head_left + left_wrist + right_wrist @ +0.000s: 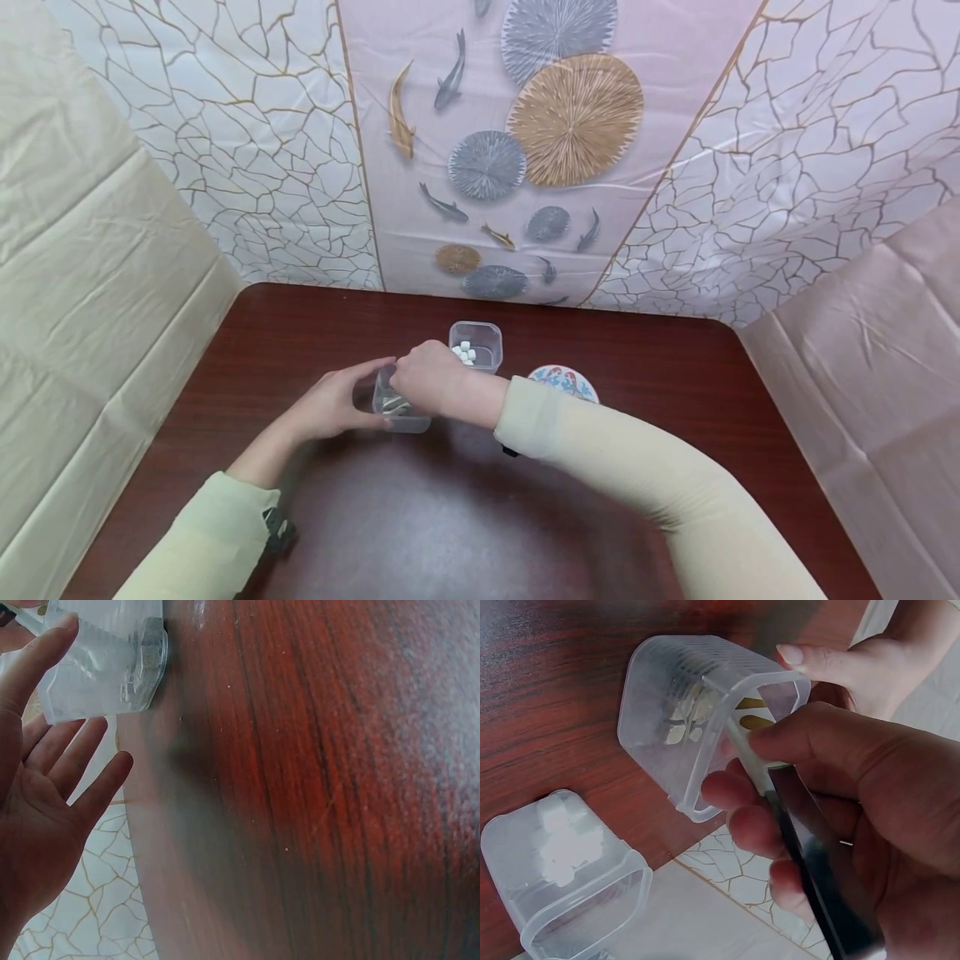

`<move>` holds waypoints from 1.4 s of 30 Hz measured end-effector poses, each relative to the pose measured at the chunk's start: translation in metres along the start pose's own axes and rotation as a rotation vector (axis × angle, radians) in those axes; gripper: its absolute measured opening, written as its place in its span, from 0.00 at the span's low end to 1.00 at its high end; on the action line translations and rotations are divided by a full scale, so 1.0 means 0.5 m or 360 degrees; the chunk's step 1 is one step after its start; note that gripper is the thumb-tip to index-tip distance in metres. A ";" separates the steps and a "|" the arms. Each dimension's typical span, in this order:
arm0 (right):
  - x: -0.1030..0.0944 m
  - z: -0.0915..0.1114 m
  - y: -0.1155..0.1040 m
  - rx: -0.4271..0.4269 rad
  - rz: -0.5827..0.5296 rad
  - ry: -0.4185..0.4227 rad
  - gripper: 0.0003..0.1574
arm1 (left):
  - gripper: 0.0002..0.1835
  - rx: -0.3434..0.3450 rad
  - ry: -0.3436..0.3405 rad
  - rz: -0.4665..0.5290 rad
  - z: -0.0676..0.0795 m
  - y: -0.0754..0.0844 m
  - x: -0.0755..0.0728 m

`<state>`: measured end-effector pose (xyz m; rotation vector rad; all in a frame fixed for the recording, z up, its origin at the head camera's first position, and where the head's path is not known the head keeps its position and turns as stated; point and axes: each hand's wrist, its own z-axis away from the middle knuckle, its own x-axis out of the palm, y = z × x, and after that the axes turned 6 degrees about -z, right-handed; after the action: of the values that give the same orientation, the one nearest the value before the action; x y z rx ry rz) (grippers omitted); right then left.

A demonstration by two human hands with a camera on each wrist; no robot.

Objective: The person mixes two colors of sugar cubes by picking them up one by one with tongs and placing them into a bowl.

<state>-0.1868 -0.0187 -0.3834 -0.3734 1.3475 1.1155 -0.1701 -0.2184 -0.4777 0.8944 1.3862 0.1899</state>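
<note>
In the head view, my left hand (330, 404) spans a clear plastic container (408, 423), thumb on its near side and fingertips at its far side. My right hand (431, 379) is over the mouth of that container. In the right wrist view it grips a slim tool (810, 855) with a dark, shiny handle and a pale front part that reaches inside. Pale flat pieces (694, 705) show through the container wall, and two gold-coloured shapes (754, 721) appear inside the rim. The left wrist view shows the left hand (45, 787) beside the container (105, 667).
A second clear container (489, 358) with several small white cubes (465, 353) stands just behind the right hand. A round patterned disc (562, 379) lies to the right, partly behind the right sleeve. Fabric walls enclose the dark wooden table (300, 325) at back and sides.
</note>
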 end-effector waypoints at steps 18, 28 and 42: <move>-0.006 0.004 0.052 0.0046 -0.0147 -0.0064 0.12 | 0.51 -0.0011 -0.0008 0.0019 -0.003 -0.006 0.002; -0.002 0.011 0.071 0.0083 -0.0284 -0.0078 0.14 | 0.51 0.0011 -0.0001 0.0015 -0.004 -0.010 0.003; -0.009 0.035 0.061 0.0039 -0.0175 -0.0045 0.12 | 0.51 0.0009 0.0004 0.0037 -0.003 -0.008 0.001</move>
<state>-0.2002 0.0075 -0.3639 -0.4074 1.2992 1.0085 -0.1728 -0.2201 -0.4808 0.9153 1.3798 0.2048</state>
